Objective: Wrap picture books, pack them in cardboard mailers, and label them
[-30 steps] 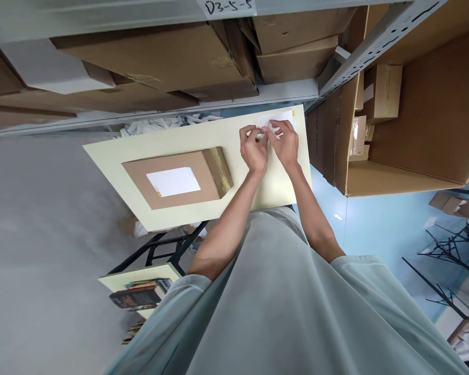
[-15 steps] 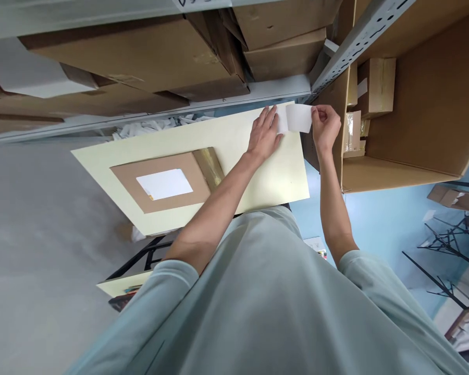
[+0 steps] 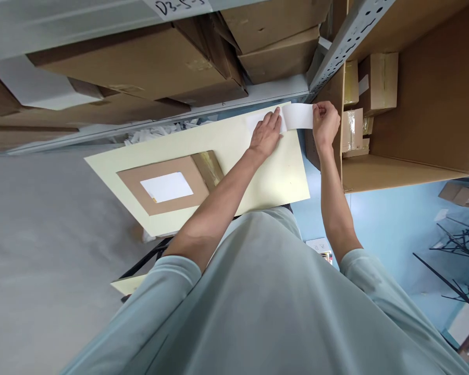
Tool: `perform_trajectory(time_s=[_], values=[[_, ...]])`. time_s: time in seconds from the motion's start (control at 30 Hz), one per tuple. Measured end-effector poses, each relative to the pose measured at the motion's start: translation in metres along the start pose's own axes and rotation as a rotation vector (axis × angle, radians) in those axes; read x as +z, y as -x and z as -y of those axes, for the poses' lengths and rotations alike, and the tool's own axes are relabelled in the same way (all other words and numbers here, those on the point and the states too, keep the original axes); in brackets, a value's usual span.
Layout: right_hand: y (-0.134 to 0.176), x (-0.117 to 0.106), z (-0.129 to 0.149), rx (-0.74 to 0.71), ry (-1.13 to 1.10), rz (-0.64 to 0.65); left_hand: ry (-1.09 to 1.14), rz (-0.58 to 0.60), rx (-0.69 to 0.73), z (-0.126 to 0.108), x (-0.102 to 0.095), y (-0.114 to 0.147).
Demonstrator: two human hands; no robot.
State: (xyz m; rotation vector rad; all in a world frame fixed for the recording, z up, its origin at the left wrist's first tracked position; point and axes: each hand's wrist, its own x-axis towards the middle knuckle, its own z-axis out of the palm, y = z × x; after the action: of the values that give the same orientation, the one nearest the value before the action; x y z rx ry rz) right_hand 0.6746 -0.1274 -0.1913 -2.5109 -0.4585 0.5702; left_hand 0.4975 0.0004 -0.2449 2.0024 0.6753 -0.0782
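Observation:
A strip of white paper (image 3: 299,115), seemingly a label or its backing, stretches past the far right corner of a pale yellow board (image 3: 273,182). My right hand (image 3: 326,122) pinches its right end between thumb and fingers, just off the board. My left hand (image 3: 266,133) lies with fingers extended on the strip's left part, pressing it against the board. More white paper shows beside and under the left fingers. On the board's left half is a flat cardboard parcel (image 3: 133,185) with a white label (image 3: 167,186) and brown tape; my left forearm passes beside it.
Shelving with cardboard boxes (image 3: 133,57) runs along the far side. A metal upright (image 3: 347,44) stands behind my right hand. To the right, a large open carton (image 3: 426,94) holds several small boxes. Shredded white paper (image 3: 160,133) lies behind the board; black metal frames (image 3: 449,276) stand lower right.
More of the strip now shows between my hands, and white paper has come into view left of my left fingers. My right hand keeps its pinch. The camera view has shifted slightly.

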Motion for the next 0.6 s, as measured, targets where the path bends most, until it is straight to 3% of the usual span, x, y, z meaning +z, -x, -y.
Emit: perform_trajectory(time_s=[0.37, 0.6], values=[[-0.011, 0.014, -0.023, -0.028, -0.021, -0.009, -0.226, 0.111, -0.025, -0.004, -0.002, -0.011], [0.003, 0.004, -0.019, 0.055, 0.023, -0.008, -0.339, 0.175, -0.116, -0.029, -0.001, -0.01]])
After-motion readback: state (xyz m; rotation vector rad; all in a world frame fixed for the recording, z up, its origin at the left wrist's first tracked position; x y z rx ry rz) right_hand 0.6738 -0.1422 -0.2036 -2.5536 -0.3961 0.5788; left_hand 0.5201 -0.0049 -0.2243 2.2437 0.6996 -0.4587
